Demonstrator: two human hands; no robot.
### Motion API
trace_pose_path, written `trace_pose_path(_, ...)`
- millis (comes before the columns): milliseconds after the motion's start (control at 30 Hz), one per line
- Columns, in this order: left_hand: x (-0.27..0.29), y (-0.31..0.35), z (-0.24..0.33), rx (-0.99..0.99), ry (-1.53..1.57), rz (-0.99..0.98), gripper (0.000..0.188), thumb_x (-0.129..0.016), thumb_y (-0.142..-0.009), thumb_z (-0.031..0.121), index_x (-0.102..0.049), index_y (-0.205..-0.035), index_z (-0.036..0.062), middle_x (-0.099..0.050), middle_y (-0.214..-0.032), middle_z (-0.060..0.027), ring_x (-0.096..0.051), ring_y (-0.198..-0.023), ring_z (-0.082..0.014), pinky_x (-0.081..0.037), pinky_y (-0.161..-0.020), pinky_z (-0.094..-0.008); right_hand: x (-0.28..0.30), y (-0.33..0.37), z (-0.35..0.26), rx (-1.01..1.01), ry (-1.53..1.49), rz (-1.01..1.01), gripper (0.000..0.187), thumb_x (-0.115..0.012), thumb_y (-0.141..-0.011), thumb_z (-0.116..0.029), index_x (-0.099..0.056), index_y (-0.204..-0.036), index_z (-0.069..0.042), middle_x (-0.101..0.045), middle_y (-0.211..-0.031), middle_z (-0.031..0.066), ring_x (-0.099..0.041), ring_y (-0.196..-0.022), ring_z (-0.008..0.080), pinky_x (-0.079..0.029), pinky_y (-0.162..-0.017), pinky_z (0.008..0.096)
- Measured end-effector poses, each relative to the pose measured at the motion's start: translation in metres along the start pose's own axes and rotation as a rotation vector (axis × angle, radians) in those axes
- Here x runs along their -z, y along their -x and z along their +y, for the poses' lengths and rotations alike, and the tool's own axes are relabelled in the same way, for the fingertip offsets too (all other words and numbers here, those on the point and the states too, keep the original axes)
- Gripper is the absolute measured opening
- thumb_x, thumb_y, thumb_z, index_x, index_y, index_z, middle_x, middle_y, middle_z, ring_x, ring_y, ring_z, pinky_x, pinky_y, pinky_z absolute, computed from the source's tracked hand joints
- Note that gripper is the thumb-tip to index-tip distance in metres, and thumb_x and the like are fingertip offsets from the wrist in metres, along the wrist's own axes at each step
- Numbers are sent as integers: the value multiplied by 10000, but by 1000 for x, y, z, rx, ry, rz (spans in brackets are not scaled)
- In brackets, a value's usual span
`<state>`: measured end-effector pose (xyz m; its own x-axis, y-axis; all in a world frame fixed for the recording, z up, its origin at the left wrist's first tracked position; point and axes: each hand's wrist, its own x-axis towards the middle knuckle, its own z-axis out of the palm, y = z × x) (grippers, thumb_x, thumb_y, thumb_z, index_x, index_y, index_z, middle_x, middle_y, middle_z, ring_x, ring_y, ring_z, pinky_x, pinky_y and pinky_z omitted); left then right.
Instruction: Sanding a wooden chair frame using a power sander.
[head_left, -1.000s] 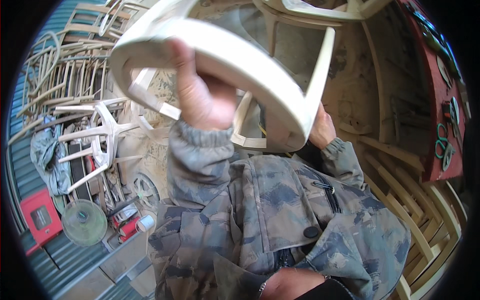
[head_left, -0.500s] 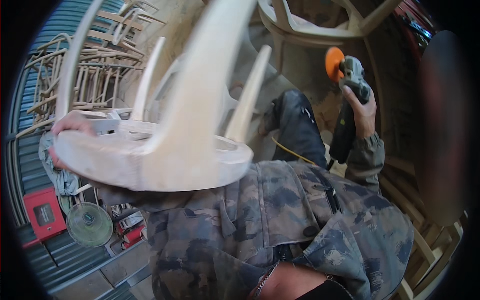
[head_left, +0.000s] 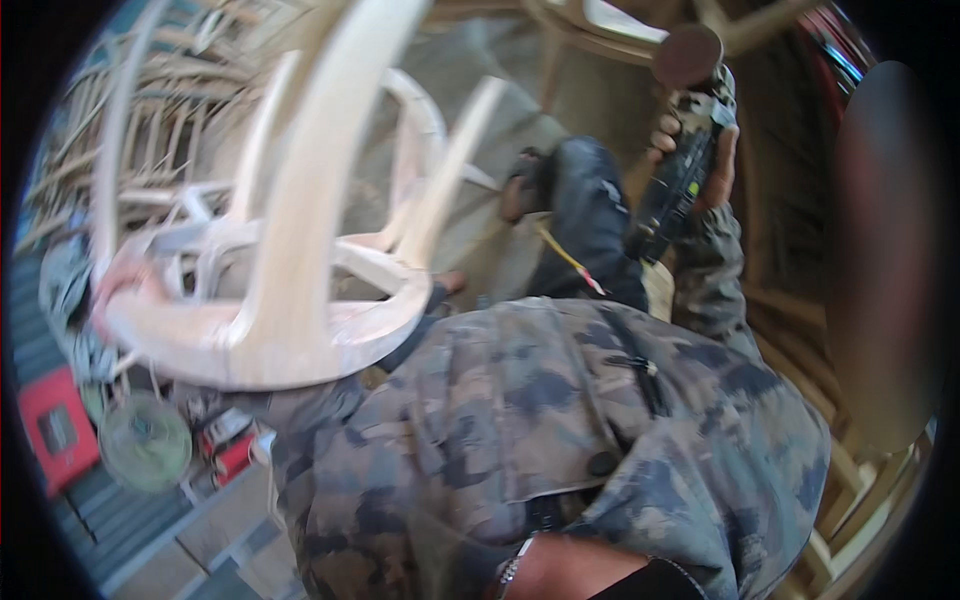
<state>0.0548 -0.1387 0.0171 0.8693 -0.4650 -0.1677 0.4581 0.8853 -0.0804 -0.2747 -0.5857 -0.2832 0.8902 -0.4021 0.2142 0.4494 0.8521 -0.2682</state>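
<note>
My left hand (head_left: 132, 285) is closed round the left side of a pale bare-wood chair frame (head_left: 265, 362). The frame is held up before my body at the left, its curved seat rail toward me and several legs pointing upward. My right hand (head_left: 718, 165) grips a dark angle sander (head_left: 668, 190) at the right, apart from the frame. The sander's round brown sanding disc (head_left: 688, 55) now faces me at its far end. Part of my left hand is hidden behind the wood and smeared by motion.
Chair frames (head_left: 165, 110) are stacked at the far left. Another wooden frame (head_left: 600, 40) stands ahead, with more wooden parts (head_left: 860, 500) at the right. A red box (head_left: 57, 430) and a round fan (head_left: 145, 445) are at the lower left. A yellow cord (head_left: 568, 258) hangs by my leg.
The chair frame has tipped and shifted left, showing more of its inside. My right hand has turned the sander, so its brown disc face shows instead of the orange backing, and raised it slightly.
</note>
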Motion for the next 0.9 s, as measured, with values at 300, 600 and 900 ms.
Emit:
trace_pose_path(300,21,15,0,37,-116,-211,468,-759,-642,-17,-515,-1041,-38,-521,-937,-123,-538,-835,-220,-522,-730,-351,4,1,24,-252,-200,101,743,-577,-868,-686,-539,-1142,4,-578,-950,130,-625,-864,285,-568,-757,385)
trace_pose_path(600,7,131,-33,-605,-1557,179,869,-496,-968,550,-196,-1515,-55,-250,-1557,-259,-261,-1453,-363,-210,-1199,-495,68,-9,54,-263,-297,44,731,-532,-919,-638,-434,-1366,-66,-579,-1057,144,-599,-869,269,-537,-790,415)
trace_pose_path(900,80,163,-141,-1321,-2204,-760,403,-426,-1026,266,-535,-1143,-104,-634,-1046,-211,-631,-895,-320,-556,-773,-422,53,47,12,15,-521,-116,975,-747,-817,-560,-237,-1472,-49,-458,-985,62,-508,-865,186,-450,-824,350)
